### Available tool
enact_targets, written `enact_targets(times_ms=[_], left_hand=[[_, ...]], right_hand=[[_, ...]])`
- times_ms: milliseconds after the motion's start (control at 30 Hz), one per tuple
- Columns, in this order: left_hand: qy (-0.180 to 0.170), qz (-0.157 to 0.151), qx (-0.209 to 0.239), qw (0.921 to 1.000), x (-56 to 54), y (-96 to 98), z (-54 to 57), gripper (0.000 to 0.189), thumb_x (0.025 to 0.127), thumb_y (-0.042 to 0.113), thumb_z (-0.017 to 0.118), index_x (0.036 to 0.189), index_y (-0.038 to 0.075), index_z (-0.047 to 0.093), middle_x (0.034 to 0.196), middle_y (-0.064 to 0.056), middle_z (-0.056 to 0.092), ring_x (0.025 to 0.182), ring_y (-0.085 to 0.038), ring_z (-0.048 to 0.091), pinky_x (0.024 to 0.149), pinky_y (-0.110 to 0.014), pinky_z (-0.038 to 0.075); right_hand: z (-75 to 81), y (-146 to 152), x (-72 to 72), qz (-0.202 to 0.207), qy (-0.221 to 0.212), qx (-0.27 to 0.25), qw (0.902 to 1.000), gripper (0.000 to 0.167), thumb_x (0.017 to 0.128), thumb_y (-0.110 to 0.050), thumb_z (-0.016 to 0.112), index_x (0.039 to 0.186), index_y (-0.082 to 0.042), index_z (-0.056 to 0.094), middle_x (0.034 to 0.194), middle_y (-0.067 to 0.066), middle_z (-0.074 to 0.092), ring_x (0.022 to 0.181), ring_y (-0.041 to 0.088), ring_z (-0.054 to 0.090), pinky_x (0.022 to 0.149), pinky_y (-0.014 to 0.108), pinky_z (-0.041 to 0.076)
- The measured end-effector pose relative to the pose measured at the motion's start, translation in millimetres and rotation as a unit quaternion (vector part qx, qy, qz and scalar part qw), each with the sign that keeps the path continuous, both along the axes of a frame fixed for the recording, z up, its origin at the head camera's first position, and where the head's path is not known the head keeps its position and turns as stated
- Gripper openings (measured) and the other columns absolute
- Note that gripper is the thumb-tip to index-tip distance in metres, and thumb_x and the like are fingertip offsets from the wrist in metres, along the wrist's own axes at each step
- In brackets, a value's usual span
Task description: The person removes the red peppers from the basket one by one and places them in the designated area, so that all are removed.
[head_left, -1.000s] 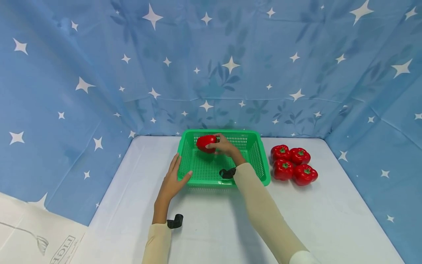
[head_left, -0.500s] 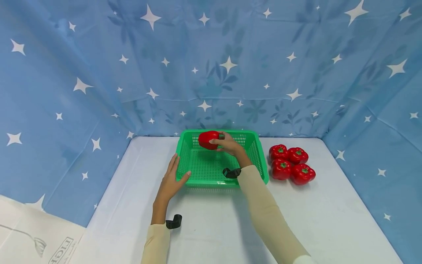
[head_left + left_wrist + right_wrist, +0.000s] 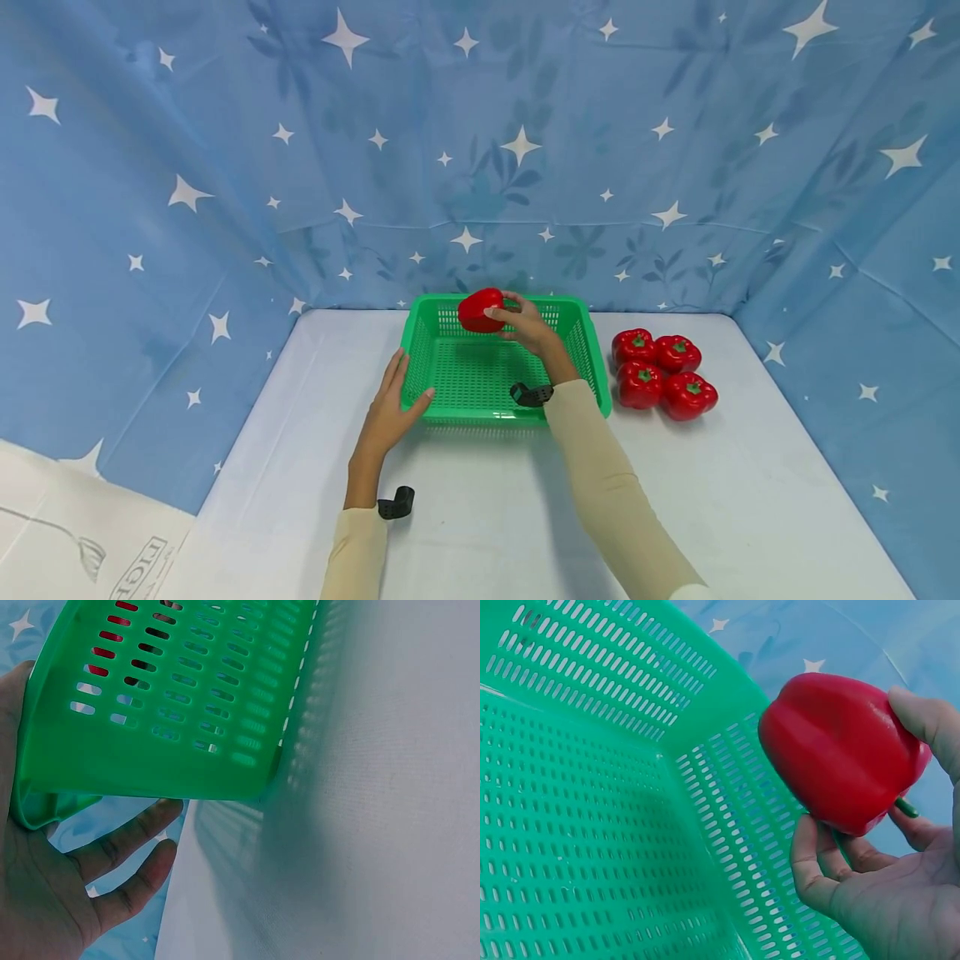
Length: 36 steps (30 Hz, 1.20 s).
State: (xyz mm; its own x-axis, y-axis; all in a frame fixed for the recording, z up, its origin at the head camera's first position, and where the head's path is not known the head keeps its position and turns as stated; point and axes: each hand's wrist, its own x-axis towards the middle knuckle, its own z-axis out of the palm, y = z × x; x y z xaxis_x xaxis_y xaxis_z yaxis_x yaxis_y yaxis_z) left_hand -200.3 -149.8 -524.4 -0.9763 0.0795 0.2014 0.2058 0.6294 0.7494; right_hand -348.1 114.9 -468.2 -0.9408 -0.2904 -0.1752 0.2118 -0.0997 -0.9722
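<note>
A red bell pepper (image 3: 840,750) with a green stem is held by my right hand (image 3: 527,326), thumb on one side and curled fingers on the other. It hangs above the far part of a green plastic basket (image 3: 592,358) with slotted walls. In the right wrist view the basket's floor shows bare below the pepper. My left hand (image 3: 385,419) rests at the basket's near left corner, fingers extended along the outer side and thumb by the front rim. From the left wrist view, the palm lies against the rim with two fingers (image 3: 135,889) spread beside the wall.
Several red bell peppers (image 3: 640,385) stand grouped on the white table (image 3: 480,517), just right of the basket. A blue curtain (image 3: 480,167) with white stars rises behind the table and along both sides. Black wrist cameras (image 3: 397,503) sit on both wrists.
My right hand has lifted the pepper from low inside the basket up to about its far rim, shifting slightly right. My left hand has stayed at the basket's corner.
</note>
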Motion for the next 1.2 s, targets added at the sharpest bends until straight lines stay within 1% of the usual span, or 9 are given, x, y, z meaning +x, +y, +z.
enact_targets(times_ms=[167,333,433,533,633,733,933,1067,1200], left_hand=[[-0.001,0.001,0.001,1.0000,-0.5,0.3,0.0,0.084,0.093,0.055,0.057,0.157,0.015,0.020,0.166,0.002,0.009,0.148,-0.036,0.024,0.108,-0.067,0.033],[-0.004,0.002,-0.007,1.0000,-1.2,-0.1,0.8,0.085,0.093,0.055,0.057,0.157,0.014,0.020,0.166,0.003,0.008,0.148,-0.036,0.024,0.108,-0.066,0.033],[-0.007,0.002,-0.010,0.9999,-1.3,-0.8,1.5,0.085,0.093,0.056,0.057,0.157,0.015,0.019,0.166,0.004,0.007,0.148,-0.035,0.024,0.109,-0.065,0.033],[-0.012,0.003,-0.009,0.9999,-0.7,-1.2,2.4,0.085,0.093,0.056,0.056,0.158,0.016,0.019,0.166,0.006,0.006,0.148,-0.036,0.024,0.108,-0.066,0.033],[-0.014,0.003,-0.006,0.9999,-0.7,-1.2,2.7,0.085,0.093,0.057,0.056,0.158,0.018,0.018,0.166,0.007,0.005,0.148,-0.036,0.024,0.108,-0.066,0.033],[-0.014,0.004,-0.006,0.9999,-0.9,-1.1,2.6,0.085,0.093,0.057,0.056,0.158,0.018,0.018,0.166,0.006,0.006,0.148,-0.037,0.025,0.107,-0.067,0.034],[-0.011,0.003,-0.006,0.9999,-1.1,-0.8,3.3,0.084,0.093,0.055,0.057,0.158,0.016,0.019,0.166,0.003,0.007,0.147,-0.037,0.026,0.106,-0.067,0.034],[-0.007,0.005,-0.004,1.0000,-1.2,-0.4,3.6,0.084,0.093,0.054,0.057,0.157,0.015,0.019,0.166,0.004,0.008,0.147,-0.037,0.026,0.106,-0.067,0.034],[-0.007,0.006,-0.001,1.0000,-1.2,0.4,2.5,0.085,0.093,0.056,0.057,0.158,0.016,0.019,0.166,0.004,0.008,0.148,-0.036,0.024,0.107,-0.067,0.033]], right_hand=[[2.3,2.8,1.2,0.003,0.015,-0.016,0.9998,0.065,0.093,-0.014,0.064,0.148,-0.012,0.031,0.148,0.021,0.038,0.137,0.040,0.041,0.109,0.061,0.035],[3.1,5.8,2.3,0.006,0.027,-0.039,0.9989,0.061,0.093,-0.013,0.062,0.147,-0.011,0.032,0.149,0.020,0.033,0.139,0.042,0.036,0.108,0.065,0.033],[5.5,8.1,3.1,0.013,0.032,-0.039,0.9986,0.059,0.094,-0.013,0.061,0.146,-0.012,0.033,0.150,0.019,0.031,0.139,0.042,0.034,0.106,0.066,0.034],[9.3,10.5,4.8,0.015,0.047,-0.026,0.9985,0.058,0.095,-0.015,0.060,0.146,-0.013,0.033,0.150,0.017,0.031,0.139,0.041,0.034,0.103,0.065,0.039],[13.2,13.4,7.3,0.006,0.057,-0.022,0.9981,0.056,0.095,-0.017,0.060,0.145,-0.014,0.035,0.150,0.014,0.032,0.139,0.040,0.034,0.101,0.064,0.042],[15.8,17.1,9.9,-0.003,0.061,-0.027,0.9977,0.055,0.095,-0.017,0.059,0.145,-0.015,0.036,0.152,0.013,0.031,0.139,0.039,0.034,0.100,0.063,0.043],[14.9,25.6,15.7,-0.015,0.067,-0.040,0.9968,0.054,0.094,-0.012,0.060,0.145,-0.017,0.039,0.150,0.012,0.032,0.138,0.039,0.036,0.101,0.062,0.043],[14.3,32.0,23.6,-0.023,0.077,-0.052,0.9953,0.057,0.095,-0.009,0.058,0.148,-0.015,0.036,0.150,0.014,0.032,0.138,0.040,0.036,0.102,0.061,0.043],[13.2,39.0,32.7,-0.036,0.079,-0.070,0.9938,0.060,0.094,-0.006,0.058,0.149,-0.014,0.034,0.150,0.013,0.033,0.138,0.038,0.037,0.102,0.059,0.044]])
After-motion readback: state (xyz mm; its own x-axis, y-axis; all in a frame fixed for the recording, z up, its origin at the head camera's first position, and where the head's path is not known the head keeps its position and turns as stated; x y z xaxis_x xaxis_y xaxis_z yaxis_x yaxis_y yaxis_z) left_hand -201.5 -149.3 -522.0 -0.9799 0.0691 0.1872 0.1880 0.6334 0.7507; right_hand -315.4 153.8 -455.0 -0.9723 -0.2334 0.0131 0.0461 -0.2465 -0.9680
